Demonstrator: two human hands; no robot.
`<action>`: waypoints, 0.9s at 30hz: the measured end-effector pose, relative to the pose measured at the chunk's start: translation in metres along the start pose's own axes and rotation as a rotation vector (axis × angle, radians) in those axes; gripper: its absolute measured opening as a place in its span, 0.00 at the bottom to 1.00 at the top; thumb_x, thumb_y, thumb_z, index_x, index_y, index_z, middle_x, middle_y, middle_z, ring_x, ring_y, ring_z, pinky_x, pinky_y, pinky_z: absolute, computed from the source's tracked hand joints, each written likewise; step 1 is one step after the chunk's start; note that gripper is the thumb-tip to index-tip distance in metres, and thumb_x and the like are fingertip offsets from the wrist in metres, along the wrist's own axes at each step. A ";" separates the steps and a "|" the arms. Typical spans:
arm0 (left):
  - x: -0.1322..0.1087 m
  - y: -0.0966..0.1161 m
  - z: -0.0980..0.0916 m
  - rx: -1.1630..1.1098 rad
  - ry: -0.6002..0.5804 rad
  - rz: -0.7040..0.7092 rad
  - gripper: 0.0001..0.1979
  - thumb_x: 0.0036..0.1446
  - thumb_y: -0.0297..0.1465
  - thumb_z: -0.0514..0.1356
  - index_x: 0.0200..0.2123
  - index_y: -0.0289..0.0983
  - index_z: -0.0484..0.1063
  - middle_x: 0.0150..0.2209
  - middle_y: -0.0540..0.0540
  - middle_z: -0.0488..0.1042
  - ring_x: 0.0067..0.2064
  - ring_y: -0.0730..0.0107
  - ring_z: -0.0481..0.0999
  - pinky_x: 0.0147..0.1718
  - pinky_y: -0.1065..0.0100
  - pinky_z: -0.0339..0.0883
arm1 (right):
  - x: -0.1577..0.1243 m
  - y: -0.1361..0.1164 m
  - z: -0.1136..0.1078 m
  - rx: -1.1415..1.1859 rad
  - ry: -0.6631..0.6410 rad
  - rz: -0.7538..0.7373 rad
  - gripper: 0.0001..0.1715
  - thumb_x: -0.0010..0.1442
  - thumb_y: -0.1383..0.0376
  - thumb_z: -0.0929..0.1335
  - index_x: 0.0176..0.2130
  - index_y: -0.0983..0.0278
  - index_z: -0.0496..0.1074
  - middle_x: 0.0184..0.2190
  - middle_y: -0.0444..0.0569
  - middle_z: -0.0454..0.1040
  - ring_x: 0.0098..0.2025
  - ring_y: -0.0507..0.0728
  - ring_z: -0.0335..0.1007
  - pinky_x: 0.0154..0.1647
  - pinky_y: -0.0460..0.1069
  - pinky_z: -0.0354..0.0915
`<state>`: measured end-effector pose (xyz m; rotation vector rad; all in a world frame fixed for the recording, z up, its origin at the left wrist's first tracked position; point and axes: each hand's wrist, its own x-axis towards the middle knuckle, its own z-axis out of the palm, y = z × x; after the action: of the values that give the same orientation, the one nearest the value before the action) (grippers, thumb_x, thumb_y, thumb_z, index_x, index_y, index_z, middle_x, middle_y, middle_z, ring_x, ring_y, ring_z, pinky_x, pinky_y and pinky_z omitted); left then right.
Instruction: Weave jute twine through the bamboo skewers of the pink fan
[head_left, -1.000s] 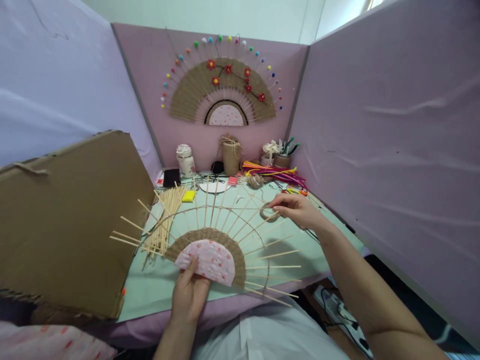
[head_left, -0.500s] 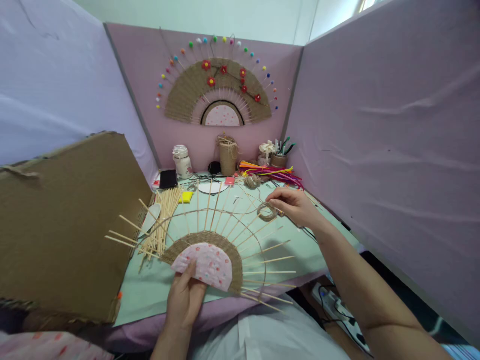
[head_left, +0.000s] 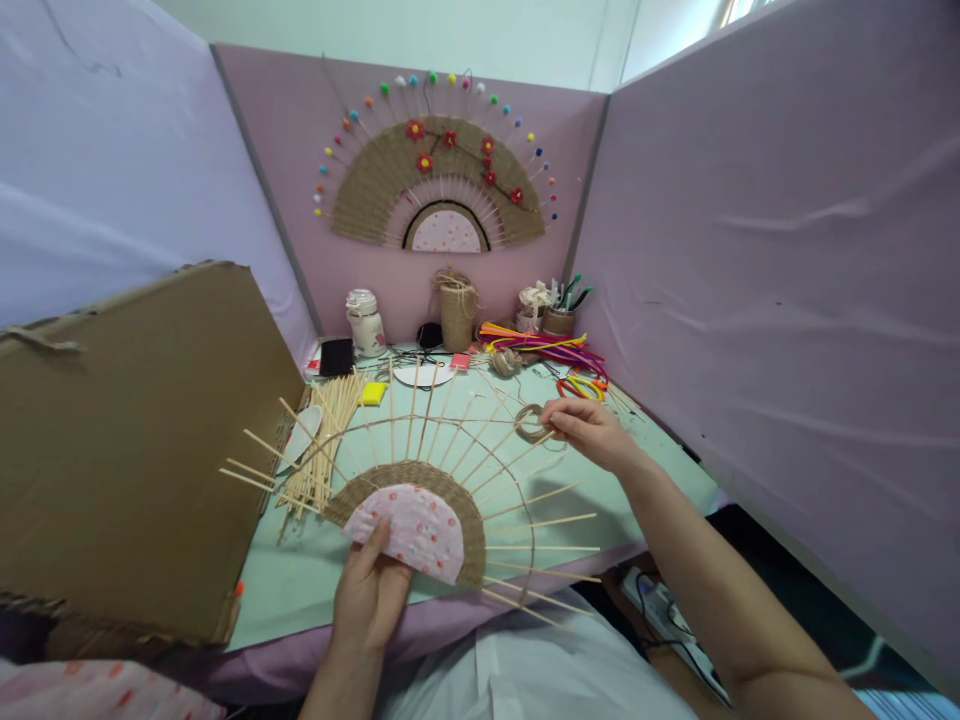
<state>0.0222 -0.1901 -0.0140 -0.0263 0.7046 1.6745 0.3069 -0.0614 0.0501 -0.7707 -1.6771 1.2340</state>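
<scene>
A table under a pale-green cover [head_left: 292,600] carries the work, with a big brown cardboard panel [head_left: 135,470] along its left. The half-round fan of pale sticks, brown woven band and pink floral centre [head_left: 416,535] tilts down rightward along its straight edge, gripped by the left hand [head_left: 371,590], thumb on top. A loose bundle of pale sticks [head_left: 334,425] lies beyond its left side. Past the upper-right spokes, the nearer right hand [head_left: 589,432] pinches a coil of thin brown twine [head_left: 529,439]; whether one strand or several is unclear.
</scene>
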 end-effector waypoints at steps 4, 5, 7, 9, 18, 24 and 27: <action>0.002 0.000 0.002 -0.051 0.007 -0.020 0.21 0.60 0.17 0.49 0.50 0.39 0.72 0.43 0.42 0.78 0.44 0.65 0.78 0.53 0.56 0.65 | -0.003 0.018 0.019 0.094 -0.133 0.048 0.13 0.53 0.58 0.71 0.32 0.66 0.76 0.25 0.45 0.67 0.26 0.49 0.60 0.27 0.46 0.57; 0.002 -0.001 0.004 -0.063 0.007 -0.026 0.20 0.60 0.18 0.49 0.50 0.39 0.72 0.43 0.42 0.78 0.44 0.65 0.78 0.54 0.57 0.65 | -0.004 0.019 0.023 0.090 -0.215 0.061 0.12 0.52 0.59 0.71 0.31 0.66 0.77 0.24 0.45 0.67 0.26 0.49 0.61 0.28 0.46 0.57; 0.002 -0.002 0.007 -0.082 0.013 -0.037 0.20 0.61 0.18 0.49 0.50 0.38 0.72 0.43 0.42 0.78 0.43 0.67 0.78 0.54 0.58 0.65 | -0.005 0.016 0.029 0.075 -0.361 0.072 0.11 0.52 0.60 0.72 0.30 0.67 0.77 0.25 0.47 0.69 0.28 0.50 0.63 0.30 0.47 0.58; 0.002 -0.004 0.010 -0.094 0.020 -0.046 0.19 0.61 0.18 0.49 0.49 0.38 0.73 0.42 0.42 0.79 0.42 0.69 0.79 0.54 0.59 0.65 | -0.006 0.011 0.030 0.048 -0.391 0.073 0.11 0.52 0.60 0.72 0.30 0.67 0.77 0.26 0.48 0.70 0.29 0.51 0.64 0.31 0.47 0.59; 0.012 -0.007 0.022 -0.082 -0.034 -0.035 0.20 0.60 0.18 0.50 0.50 0.38 0.71 0.42 0.43 0.79 0.43 0.66 0.78 0.54 0.55 0.64 | -0.014 0.012 0.025 0.126 -0.069 0.213 0.17 0.48 0.60 0.74 0.38 0.63 0.72 0.25 0.42 0.66 0.26 0.48 0.61 0.28 0.45 0.59; 0.022 -0.011 0.023 -0.085 -0.101 -0.012 0.19 0.60 0.18 0.51 0.51 0.36 0.70 0.43 0.41 0.78 0.46 0.65 0.77 0.55 0.55 0.63 | -0.023 0.023 0.019 -0.041 -0.028 0.173 0.16 0.53 0.57 0.70 0.38 0.65 0.76 0.25 0.45 0.69 0.25 0.48 0.58 0.26 0.45 0.54; 0.029 -0.015 0.029 -0.097 -0.091 -0.043 0.16 0.60 0.19 0.51 0.48 0.34 0.71 0.43 0.40 0.78 0.47 0.64 0.76 0.55 0.56 0.62 | -0.025 0.023 0.017 -0.099 -0.003 0.141 0.15 0.52 0.57 0.71 0.37 0.65 0.78 0.32 0.48 0.74 0.29 0.50 0.62 0.29 0.46 0.56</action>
<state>0.0390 -0.1504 -0.0083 -0.0337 0.5504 1.6570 0.3018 -0.0827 0.0191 -0.9616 -1.7207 1.2558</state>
